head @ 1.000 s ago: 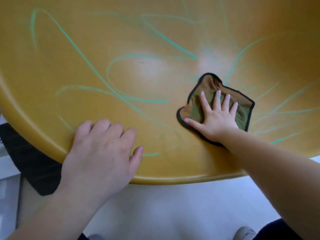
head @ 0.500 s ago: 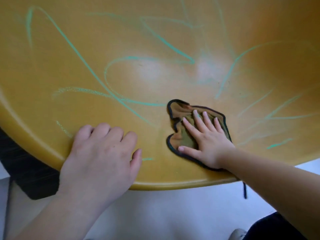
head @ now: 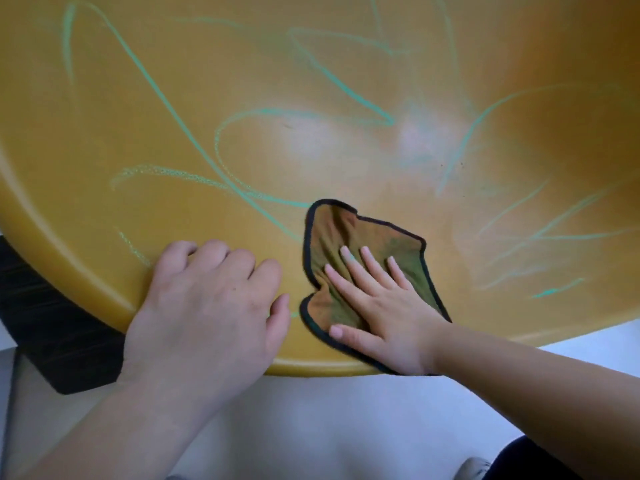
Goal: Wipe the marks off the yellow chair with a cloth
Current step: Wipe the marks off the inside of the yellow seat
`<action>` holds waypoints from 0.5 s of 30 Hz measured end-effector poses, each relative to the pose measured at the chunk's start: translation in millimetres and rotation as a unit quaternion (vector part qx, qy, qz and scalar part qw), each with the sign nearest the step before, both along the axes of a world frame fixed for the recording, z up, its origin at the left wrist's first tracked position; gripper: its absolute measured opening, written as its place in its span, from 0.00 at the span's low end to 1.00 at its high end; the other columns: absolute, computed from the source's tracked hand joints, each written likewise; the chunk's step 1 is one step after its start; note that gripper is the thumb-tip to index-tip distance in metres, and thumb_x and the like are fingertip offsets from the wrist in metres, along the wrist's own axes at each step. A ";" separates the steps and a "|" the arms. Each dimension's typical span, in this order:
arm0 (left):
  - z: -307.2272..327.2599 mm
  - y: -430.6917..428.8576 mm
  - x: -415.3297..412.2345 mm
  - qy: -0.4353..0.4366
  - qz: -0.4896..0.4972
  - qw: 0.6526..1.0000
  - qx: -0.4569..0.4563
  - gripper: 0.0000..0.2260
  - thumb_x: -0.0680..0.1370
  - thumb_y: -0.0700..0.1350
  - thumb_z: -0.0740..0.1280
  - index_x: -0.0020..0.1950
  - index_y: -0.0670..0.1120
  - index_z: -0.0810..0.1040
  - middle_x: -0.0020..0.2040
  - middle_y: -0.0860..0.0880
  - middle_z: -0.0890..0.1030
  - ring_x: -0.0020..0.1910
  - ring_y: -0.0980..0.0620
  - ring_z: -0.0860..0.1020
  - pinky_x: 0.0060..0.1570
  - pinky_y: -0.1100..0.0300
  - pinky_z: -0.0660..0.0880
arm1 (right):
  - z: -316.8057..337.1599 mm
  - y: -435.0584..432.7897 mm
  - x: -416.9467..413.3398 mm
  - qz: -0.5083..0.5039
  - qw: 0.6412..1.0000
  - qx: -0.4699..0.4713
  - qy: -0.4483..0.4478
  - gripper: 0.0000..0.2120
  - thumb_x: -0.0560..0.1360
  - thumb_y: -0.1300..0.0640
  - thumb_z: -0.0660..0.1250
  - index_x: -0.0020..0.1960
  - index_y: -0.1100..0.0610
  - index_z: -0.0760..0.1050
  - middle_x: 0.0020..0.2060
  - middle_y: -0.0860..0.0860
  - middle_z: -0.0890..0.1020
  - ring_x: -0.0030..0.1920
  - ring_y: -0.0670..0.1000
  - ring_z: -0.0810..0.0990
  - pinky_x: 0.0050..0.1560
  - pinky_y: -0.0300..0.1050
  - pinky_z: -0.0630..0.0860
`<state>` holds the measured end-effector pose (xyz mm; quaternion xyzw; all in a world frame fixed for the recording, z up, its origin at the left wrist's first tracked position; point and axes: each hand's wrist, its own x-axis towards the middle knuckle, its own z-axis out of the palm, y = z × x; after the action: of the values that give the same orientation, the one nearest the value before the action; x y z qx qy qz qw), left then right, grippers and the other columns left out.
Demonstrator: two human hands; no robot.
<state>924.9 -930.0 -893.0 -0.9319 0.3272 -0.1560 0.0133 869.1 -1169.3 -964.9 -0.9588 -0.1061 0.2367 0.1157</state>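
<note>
The yellow chair fills the upper view, its seat scribbled with green marks. An olive cloth with a black hem lies crumpled on the seat close to the front rim. My right hand presses flat on the cloth, fingers spread and pointing away from me. My left hand curls over the front rim of the seat just left of the cloth, holding the chair. Fainter, smeared marks lie to the right of the cloth.
Pale floor shows below the seat rim. A black object lies under the chair at the left. A grey shoe tip and dark trouser leg show at the bottom right.
My right hand has dragged the cloth from the middle right of the seat toward me and to the left, down to the front rim, crumpling it. My left hand has stayed on the rim.
</note>
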 end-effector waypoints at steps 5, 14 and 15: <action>-2.3 1.9 0.2 0.001 -0.004 1.000 -0.005 0.12 0.78 0.51 0.62 0.42 0.46 0.79 0.36 0.46 0.76 0.42 0.39 0.77 0.52 0.43 0.72 | -24.0 -68.0 76.1 -0.145 0.981 -0.109 -0.064 0.53 0.64 0.16 0.35 0.82 0.42 0.40 0.81 0.49 0.35 0.81 0.58 0.34 0.78 0.65 0.37; -0.6 3.7 -1.6 -0.017 -0.016 0.999 -0.024 0.11 0.78 0.49 0.62 0.39 0.46 0.76 0.35 0.47 0.75 0.41 0.40 0.76 0.50 0.45 0.71 | -16.2 29.5 60.3 -0.088 0.995 0.005 -0.051 0.43 0.72 0.23 0.36 0.81 0.42 0.34 0.81 0.50 0.34 0.79 0.59 0.31 0.77 0.68 0.39; -0.7 4.2 -2.1 -0.017 -0.019 0.999 -0.022 0.11 0.79 0.49 0.62 0.39 0.46 0.76 0.35 0.47 0.75 0.41 0.40 0.76 0.50 0.44 0.71 | -6.3 37.4 38.7 -0.042 0.998 0.036 -0.035 0.42 0.73 0.23 0.37 0.81 0.41 0.33 0.80 0.48 0.33 0.79 0.57 0.29 0.78 0.64 0.35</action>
<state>922.8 -925.8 -893.7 -0.9228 0.3410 -0.1793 -0.0050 907.8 -1132.0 -971.2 -0.9654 -0.0784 0.1936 0.1561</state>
